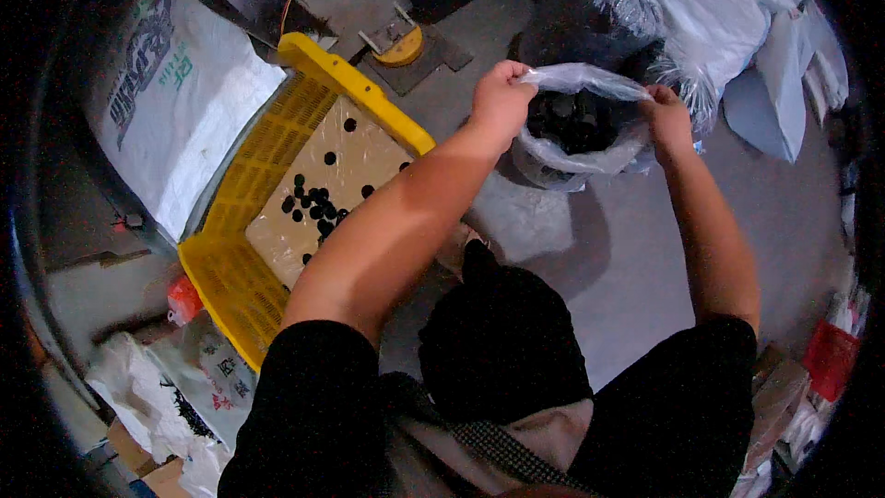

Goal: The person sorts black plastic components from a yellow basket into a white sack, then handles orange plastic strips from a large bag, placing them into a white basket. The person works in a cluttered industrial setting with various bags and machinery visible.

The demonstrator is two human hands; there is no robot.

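Out in front of me, my left hand grips the left rim of a clear plastic bag, and my right hand grips its right rim. Between the two hands the mouth of the bag is spread wide. Many small black parts lie inside it. Left of my left forearm is a yellow plastic crate with slotted walls. Small round black pieces are scattered over the tan sheet at its bottom, partly hidden by my arm.
A white woven sack with printing borders the crate's left side. Tied plastic bags are piled at the upper right. A yellow round object rests on the floor beyond the crate. Open sacks and a red bag are at lower left.
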